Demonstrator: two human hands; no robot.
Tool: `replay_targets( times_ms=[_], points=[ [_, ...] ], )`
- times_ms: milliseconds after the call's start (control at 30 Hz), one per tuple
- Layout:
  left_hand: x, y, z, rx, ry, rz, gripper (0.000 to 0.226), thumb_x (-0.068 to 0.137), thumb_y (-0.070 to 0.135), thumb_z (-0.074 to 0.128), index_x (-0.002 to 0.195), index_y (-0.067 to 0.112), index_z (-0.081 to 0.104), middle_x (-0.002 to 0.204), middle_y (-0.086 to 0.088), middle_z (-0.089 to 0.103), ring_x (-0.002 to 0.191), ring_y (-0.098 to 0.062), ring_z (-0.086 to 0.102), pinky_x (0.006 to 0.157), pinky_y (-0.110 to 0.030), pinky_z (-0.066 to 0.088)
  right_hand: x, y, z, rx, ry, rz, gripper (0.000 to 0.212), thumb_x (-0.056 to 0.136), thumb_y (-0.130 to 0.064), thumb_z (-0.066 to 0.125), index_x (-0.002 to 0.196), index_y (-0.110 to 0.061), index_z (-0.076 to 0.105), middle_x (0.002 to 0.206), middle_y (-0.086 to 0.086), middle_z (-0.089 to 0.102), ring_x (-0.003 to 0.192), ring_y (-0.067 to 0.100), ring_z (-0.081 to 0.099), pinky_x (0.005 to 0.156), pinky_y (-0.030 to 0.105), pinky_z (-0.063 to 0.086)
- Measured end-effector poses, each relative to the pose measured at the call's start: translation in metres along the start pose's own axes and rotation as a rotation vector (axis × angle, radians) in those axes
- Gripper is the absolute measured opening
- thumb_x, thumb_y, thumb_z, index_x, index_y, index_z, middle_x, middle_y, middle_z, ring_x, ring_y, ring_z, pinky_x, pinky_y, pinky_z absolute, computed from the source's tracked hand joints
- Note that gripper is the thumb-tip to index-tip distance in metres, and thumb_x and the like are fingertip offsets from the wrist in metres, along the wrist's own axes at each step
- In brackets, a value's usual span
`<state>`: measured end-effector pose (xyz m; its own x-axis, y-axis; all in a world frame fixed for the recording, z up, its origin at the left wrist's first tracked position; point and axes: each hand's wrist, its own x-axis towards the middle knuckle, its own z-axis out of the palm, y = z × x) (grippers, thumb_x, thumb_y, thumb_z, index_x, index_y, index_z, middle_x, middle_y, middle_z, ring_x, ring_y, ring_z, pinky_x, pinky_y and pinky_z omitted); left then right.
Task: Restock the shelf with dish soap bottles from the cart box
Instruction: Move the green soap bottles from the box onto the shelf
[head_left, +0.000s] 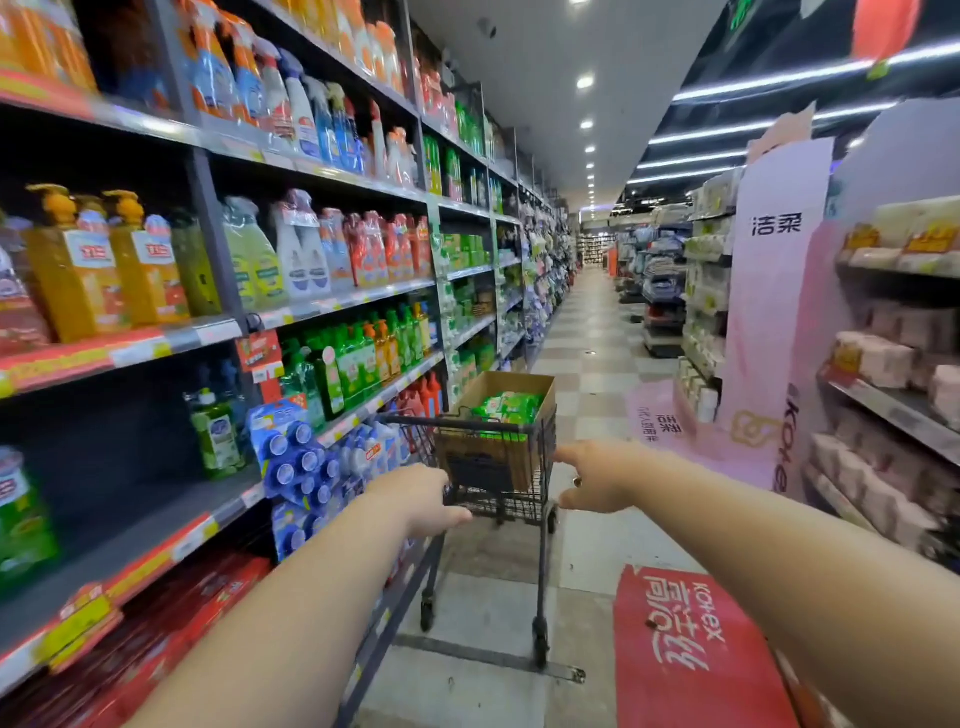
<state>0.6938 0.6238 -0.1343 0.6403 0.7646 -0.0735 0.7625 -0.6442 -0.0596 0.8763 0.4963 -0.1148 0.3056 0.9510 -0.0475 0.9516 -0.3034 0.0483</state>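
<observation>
A small black wire cart (543, 470) stands in the aisle in front of me. In it sits an open cardboard box (498, 387) holding green dish soap packs (511, 408). My left hand (421, 499) grips the cart's rear handle at its left end. My right hand (597, 478) is at the cart's right rear edge, forefinger and thumb stretched out to touch it. On the left, the shelf (156, 525) has a dark bare stretch with a lone green bottle (215, 436). A row of green and orange dish soap bottles (358, 358) stands one level higher.
Stocked shelving with cleaning products runs along the whole left side, close to the cart. Tissue shelves (893, 405) and a pink display stand (769, 312) line the right. A red floor sticker (691, 649) lies at bottom right. The tiled aisle (587, 332) stretches ahead.
</observation>
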Motion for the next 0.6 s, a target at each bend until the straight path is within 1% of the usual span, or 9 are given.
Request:
replay_targets(
  times_ms=[100, 233, 400, 467, 600],
  points=[
    [0.045, 0.010, 0.007, -0.002, -0.020, 0.059, 0.069, 0.084, 0.063, 0.047, 0.137, 0.020, 0.043, 0.142, -0.006, 0.047, 0.128, -0.027, 0.046, 0.097, -0.040, 0.044, 0.030, 0.021, 0.008, -0.004, -0.024, 0.048, 0.065, 0.088, -0.048, 0.051, 0.143, -0.020, 0.032, 0.143, 0.008, 0.044, 0.127, 0.030, 0.046, 0.097, 0.039, 0.040],
    [0.107, 0.026, 0.011, 0.008, -0.011, 0.084, 0.067, 0.083, 0.064, 0.047, 0.136, 0.023, 0.044, 0.139, -0.006, 0.049, 0.125, -0.028, 0.048, 0.094, -0.041, 0.045, 0.078, 0.057, 0.018, -0.004, -0.042, 0.092, 0.067, 0.089, -0.048, 0.051, 0.146, -0.021, 0.028, 0.145, 0.007, 0.042, 0.131, 0.030, 0.042, 0.101, 0.043, 0.037],
    [0.188, 0.046, 0.007, 0.031, 0.001, 0.084, 0.065, 0.083, 0.062, 0.049, 0.133, 0.020, 0.047, 0.135, -0.009, 0.052, 0.123, -0.030, 0.049, 0.095, -0.041, 0.045, 0.149, 0.110, 0.027, 0.016, -0.034, 0.086, 0.069, 0.088, -0.048, 0.051, 0.147, -0.022, 0.025, 0.147, 0.007, 0.040, 0.131, 0.030, 0.042, 0.102, 0.042, 0.037],
    [0.224, 0.054, 0.000, 0.028, 0.000, 0.074, 0.067, 0.084, 0.061, 0.049, 0.135, 0.019, 0.046, 0.137, -0.010, 0.050, 0.124, -0.031, 0.048, 0.098, -0.042, 0.045, 0.177, 0.134, 0.029, 0.025, -0.039, 0.075, 0.070, 0.088, -0.048, 0.051, 0.147, -0.023, 0.024, 0.148, 0.008, 0.039, 0.132, 0.030, 0.041, 0.101, 0.041, 0.037],
    [0.300, 0.083, -0.015, -0.006, -0.025, 0.050, 0.070, 0.084, 0.062, 0.047, 0.138, 0.019, 0.042, 0.143, -0.008, 0.046, 0.129, -0.029, 0.045, 0.101, -0.043, 0.043, 0.233, 0.192, 0.023, 0.015, -0.052, 0.058, 0.068, 0.089, -0.047, 0.051, 0.147, -0.020, 0.027, 0.148, 0.008, 0.038, 0.133, 0.030, 0.040, 0.102, 0.040, 0.037]
  ],
)
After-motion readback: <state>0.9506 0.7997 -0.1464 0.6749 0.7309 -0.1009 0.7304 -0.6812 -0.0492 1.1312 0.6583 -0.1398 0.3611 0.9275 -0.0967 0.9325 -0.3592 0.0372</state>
